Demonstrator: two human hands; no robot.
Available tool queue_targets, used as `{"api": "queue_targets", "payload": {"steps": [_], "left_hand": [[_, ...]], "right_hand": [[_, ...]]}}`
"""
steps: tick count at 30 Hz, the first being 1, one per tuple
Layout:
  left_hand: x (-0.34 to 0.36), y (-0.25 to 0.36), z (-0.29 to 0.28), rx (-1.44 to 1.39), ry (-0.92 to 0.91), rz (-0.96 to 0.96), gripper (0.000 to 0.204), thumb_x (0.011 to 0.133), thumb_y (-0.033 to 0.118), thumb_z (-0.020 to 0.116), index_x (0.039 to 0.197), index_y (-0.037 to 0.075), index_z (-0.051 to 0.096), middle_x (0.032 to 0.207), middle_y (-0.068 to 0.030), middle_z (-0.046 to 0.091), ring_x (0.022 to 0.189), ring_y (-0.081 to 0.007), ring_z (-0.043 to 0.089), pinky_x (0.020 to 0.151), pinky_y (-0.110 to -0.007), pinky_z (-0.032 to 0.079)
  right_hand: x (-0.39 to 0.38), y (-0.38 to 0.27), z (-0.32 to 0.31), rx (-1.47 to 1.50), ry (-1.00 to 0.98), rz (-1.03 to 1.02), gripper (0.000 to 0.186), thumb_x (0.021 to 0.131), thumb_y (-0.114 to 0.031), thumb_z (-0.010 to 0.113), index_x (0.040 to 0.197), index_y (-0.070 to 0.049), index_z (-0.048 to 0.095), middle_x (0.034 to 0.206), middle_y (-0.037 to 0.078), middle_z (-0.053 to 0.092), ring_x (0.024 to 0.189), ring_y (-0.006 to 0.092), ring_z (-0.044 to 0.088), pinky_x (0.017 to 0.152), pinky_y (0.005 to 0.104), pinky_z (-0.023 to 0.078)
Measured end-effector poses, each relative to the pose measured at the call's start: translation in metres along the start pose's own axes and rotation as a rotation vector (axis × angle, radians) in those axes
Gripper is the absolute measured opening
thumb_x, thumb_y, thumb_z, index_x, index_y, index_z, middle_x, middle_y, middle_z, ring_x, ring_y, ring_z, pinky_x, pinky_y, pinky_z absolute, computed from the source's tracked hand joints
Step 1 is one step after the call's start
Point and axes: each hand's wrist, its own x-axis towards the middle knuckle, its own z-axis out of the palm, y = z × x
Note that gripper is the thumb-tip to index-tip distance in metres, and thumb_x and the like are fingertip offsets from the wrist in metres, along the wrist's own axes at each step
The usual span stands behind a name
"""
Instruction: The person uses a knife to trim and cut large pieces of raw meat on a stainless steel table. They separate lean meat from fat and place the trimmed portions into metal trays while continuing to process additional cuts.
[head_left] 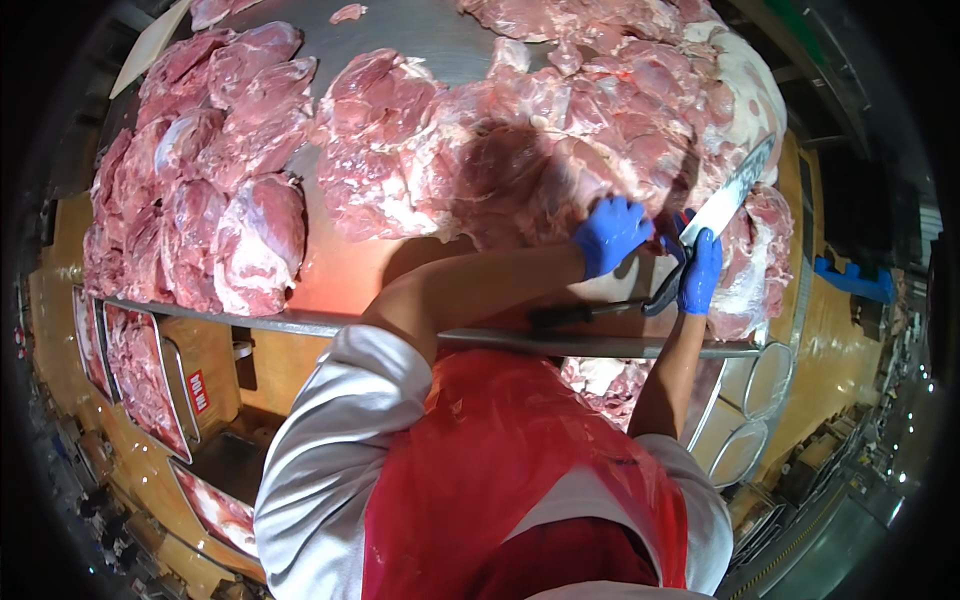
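Grey, smooth metal surface (415, 32) with a raised metal front rim (400, 330), bearing raw meat. At left, a crowded group of rounded, pink-red meat cuts (190, 180) reaches the rim. At centre and right, a broad mass of pink-red meat marbled with white fat (395, 150) spreads toward the far side; a large, whitish, fat-covered piece (748, 85) borders it at right. A small pink scrap (348, 13) lies apart at the far side. A slender black tool (585, 313) lies near the rim.
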Motion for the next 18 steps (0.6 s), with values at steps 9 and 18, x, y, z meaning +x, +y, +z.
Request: {"api": "queue_targets", "payload": {"steps": [9, 18], "left_hand": [[-0.01, 0.004, 0.019, -0.339, -0.076, 0.067, 0.014, 0.081, 0.017, 0.058, 0.094, 0.011, 0.06, 0.095, -0.0152, 0.059, 0.077, -0.0295, 0.058, 0.064, -0.038, 0.048], [0.004, -0.175, -0.094, -0.905, 0.297, -0.527, 0.026, 0.084, 0.011, 0.064, 0.109, 0.004, 0.06, 0.098, -0.0139, 0.066, 0.091, -0.0217, 0.065, 0.079, -0.032, 0.053]], "right_hand": [[-0.056, 0.048, -0.016, 0.18, 0.041, 0.12, 0.046, 0.106, -0.03, 0.046, 0.139, 0.003, 0.044, 0.131, 0.017, 0.058, 0.119, 0.032, 0.059, 0.087, 0.0495, 0.059], [-0.019, 0.028, 0.058, 0.349, -0.076, 0.087, 0.038, 0.105, -0.029, 0.049, 0.125, 0.002, 0.058, 0.112, 0.011, 0.067, 0.1, 0.0204, 0.065, 0.088, 0.0341, 0.056]]}}
